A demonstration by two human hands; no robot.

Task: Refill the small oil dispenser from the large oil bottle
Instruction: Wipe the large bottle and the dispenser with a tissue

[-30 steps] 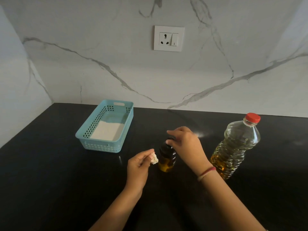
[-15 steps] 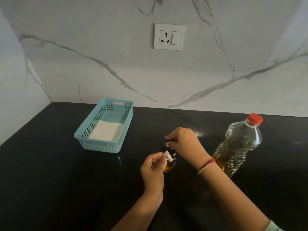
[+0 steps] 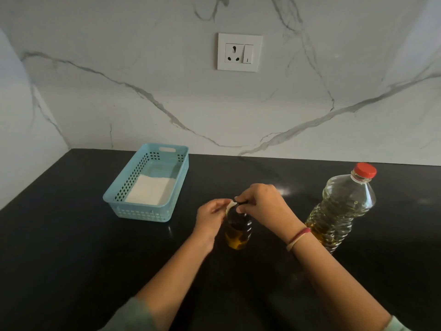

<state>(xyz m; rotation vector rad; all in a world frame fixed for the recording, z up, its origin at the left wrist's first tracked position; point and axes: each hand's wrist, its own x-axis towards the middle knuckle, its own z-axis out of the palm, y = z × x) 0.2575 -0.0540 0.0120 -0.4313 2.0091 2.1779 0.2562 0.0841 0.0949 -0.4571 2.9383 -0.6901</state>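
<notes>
Two hands meet over the dispenser (image 3: 238, 231) in my one head view. It stands upright on the black counter (image 3: 71, 259), near the middle, between the basket and the big oil bottle.

My left hand (image 3: 212, 216) pinches a small white wad (image 3: 230, 206) between thumb and fingertips. Half a second ago that wad sat lower, in front of the dispenser's body. Now it is up at the neck, touching or just beside the right fingertips. A second ago this hand was well apart to the left.

My right hand (image 3: 262, 204) has stayed on top of the dispenser, fingers curled down and pinching its dark top. A red and pale band (image 3: 299, 236) circles that wrist.

The dispenser is dark, rounded glass or plastic, I cannot tell which, with amber oil low inside.

The oil bottle (image 3: 343, 206) is clear ribbed plastic, upright on the right, with a red screw cap (image 3: 365, 169) still on and yellow oil in its lower part.

The basket (image 3: 143, 212) is pale blue plastic, rectangular, its walls perforated with small square holes. A flat white sheet (image 3: 150, 189) lies in it.

The counter is glossy, and behind it rises a white marble wall (image 3: 143, 80) with grey veins and a white socket plate (image 3: 239, 52).
</notes>
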